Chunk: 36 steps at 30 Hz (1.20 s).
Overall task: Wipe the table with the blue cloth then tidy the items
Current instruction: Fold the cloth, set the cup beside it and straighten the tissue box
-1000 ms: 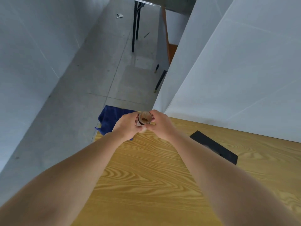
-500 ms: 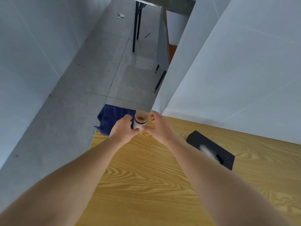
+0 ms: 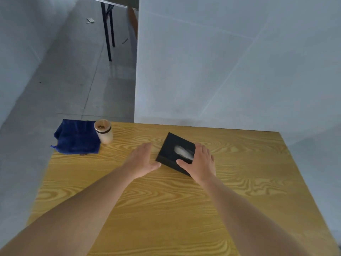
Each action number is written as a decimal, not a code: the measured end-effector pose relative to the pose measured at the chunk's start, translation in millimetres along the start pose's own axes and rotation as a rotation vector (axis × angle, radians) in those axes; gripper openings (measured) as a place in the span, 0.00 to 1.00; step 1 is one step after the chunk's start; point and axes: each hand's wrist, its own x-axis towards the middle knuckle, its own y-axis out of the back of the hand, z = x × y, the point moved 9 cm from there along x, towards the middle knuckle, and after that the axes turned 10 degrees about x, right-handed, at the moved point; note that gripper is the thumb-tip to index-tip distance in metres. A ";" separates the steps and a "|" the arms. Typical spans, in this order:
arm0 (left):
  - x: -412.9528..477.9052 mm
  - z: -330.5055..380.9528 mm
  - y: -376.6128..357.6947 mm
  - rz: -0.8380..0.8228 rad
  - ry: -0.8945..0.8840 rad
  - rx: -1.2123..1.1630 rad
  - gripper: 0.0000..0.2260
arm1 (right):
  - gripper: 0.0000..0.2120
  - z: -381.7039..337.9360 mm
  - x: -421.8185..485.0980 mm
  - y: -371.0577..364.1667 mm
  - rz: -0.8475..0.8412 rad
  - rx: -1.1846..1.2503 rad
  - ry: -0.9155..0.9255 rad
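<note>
Open hands (image 3: 142,159) (image 3: 200,163) flank black box (image 3: 170,154), mid-table (image 3: 166,209).

The blue cloth (image 3: 77,138) lies crumpled at the table's (image 3: 166,209) ten o'clock corner, partly overhanging the edge. A pale cup (image 3: 103,133) stands upright, touching its three o'clock side. A black tissue box (image 3: 172,151) sits skewed toward twelve o'clock.

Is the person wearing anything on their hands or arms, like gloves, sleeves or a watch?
No. The left hand and right hand are bare, with no gloves, and no rings or watch show. Both forearms are uncovered down to the picture's bottom edge; no sleeve shows.
</note>
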 end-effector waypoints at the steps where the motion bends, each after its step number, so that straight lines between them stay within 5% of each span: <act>1: 5.2 11.6 -4.2 -0.005 -0.017 0.018 0.43 | 0.52 18.8 -2.4 3.2 0.001 0.002 -0.036; 7: 31.3 38.6 -24.2 -0.019 -0.050 0.076 0.45 | 0.58 90.0 -10.9 -5.2 -0.092 0.011 -0.190; 19: 42.5 37.9 -31.0 0.039 0.004 -0.062 0.35 | 0.36 97.7 -3.0 -30.0 -0.057 0.261 -0.192; 36: 27.4 -45.2 15.9 0.187 0.234 -0.166 0.30 | 0.31 1.1 58.7 -34.9 -0.141 0.461 0.012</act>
